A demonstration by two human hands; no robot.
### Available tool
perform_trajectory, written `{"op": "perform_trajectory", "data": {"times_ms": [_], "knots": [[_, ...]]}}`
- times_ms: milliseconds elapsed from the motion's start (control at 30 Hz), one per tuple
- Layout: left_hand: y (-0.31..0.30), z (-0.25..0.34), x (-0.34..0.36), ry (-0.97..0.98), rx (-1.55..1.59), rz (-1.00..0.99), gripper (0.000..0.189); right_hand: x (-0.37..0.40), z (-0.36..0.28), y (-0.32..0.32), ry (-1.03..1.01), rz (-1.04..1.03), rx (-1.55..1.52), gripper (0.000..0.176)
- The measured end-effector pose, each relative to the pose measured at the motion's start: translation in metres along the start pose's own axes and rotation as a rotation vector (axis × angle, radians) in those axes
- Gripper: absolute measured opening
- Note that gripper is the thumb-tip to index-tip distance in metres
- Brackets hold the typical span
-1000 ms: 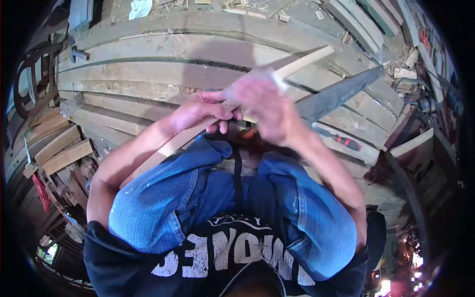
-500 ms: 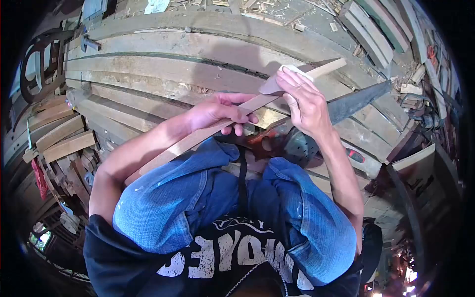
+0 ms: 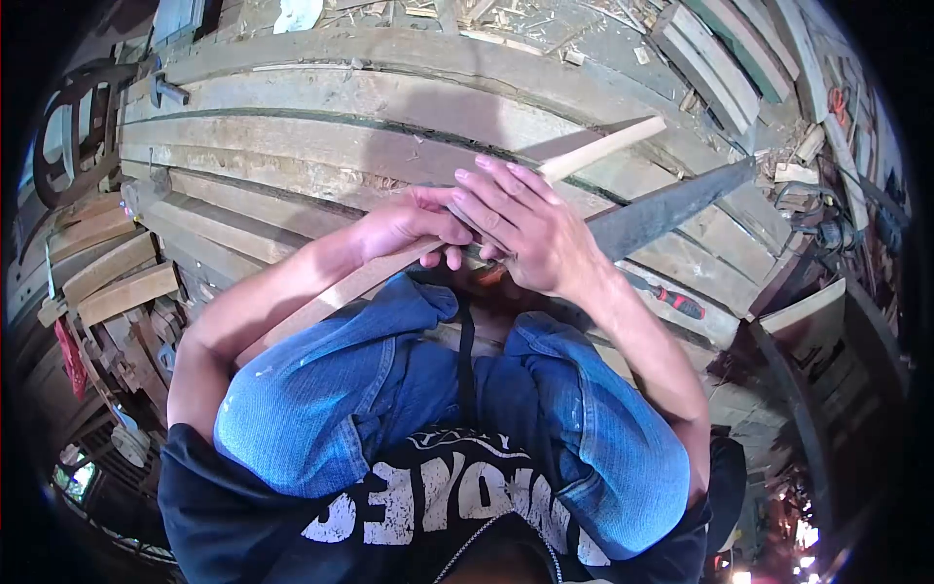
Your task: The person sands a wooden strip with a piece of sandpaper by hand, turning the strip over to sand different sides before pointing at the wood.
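the right hand (image 3: 530, 232) has slid back along the long, pale wooden strip (image 3: 605, 146), so the hands now meet mid-length. its fingers stretch out, grip hidden; the left hand (image 3: 411, 224) pinches the strip, slanting above grey wooden planks (image 3: 253, 137).

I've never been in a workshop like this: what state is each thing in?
Left hand: curled around the wooden strip
Right hand: laid over the strip, fingers extended
Wooden strip: held slantwise, middle covered
Handsaw: lying on planks, partly hidden
Red-and-black-handled tool: lying on planks
Jeans: worn, knees bent
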State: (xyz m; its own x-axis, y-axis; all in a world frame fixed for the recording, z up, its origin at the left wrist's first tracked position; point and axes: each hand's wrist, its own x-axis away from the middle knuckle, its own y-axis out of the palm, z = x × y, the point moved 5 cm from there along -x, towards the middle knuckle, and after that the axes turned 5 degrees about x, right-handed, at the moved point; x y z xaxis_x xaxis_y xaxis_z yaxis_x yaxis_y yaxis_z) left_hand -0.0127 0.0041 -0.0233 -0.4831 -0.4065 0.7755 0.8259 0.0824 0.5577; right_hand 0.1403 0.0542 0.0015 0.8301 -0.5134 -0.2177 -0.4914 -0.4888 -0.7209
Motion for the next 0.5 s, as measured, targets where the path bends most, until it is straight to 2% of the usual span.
{"op": "perform_trajectory", "data": {"times_ms": [67,100,133,233,267,333,433,500], "knots": [[0.003,0.0,-0.003,-0.011,-0.005,-0.001,0.027,0.004,0.004,0.002,-0.005,0.01,0.003,0.061],[0.002,-0.001,-0.004,-0.014,-0.014,0.007,0.039,0.008,0.011,0.0,-0.027,0.026,0.036,0.061],[0.003,-0.001,-0.003,-0.015,-0.016,0.014,0.039,0.011,0.018,-0.002,-0.043,0.045,0.067,0.06],[0.006,0.0,-0.003,-0.028,0.063,0.003,0.065,0.021,0.052,-0.013,0.1,0.097,0.042,0.051],[0.007,-0.001,-0.003,-0.033,0.066,-0.001,0.065,0.024,0.061,-0.015,0.172,0.11,0.059,0.048],[0.01,0.001,-0.002,-0.028,0.073,-0.025,0.063,0.023,0.054,-0.01,0.188,0.141,0.067,0.045],[0.007,0.0,-0.004,-0.045,0.039,-0.002,0.063,0.015,0.009,-0.006,0.085,0.169,-0.017,0.044],[0.004,-0.002,-0.002,-0.07,0.006,0.018,0.063,0.016,0.023,-0.009,0.06,0.166,-0.011,0.044]]}}
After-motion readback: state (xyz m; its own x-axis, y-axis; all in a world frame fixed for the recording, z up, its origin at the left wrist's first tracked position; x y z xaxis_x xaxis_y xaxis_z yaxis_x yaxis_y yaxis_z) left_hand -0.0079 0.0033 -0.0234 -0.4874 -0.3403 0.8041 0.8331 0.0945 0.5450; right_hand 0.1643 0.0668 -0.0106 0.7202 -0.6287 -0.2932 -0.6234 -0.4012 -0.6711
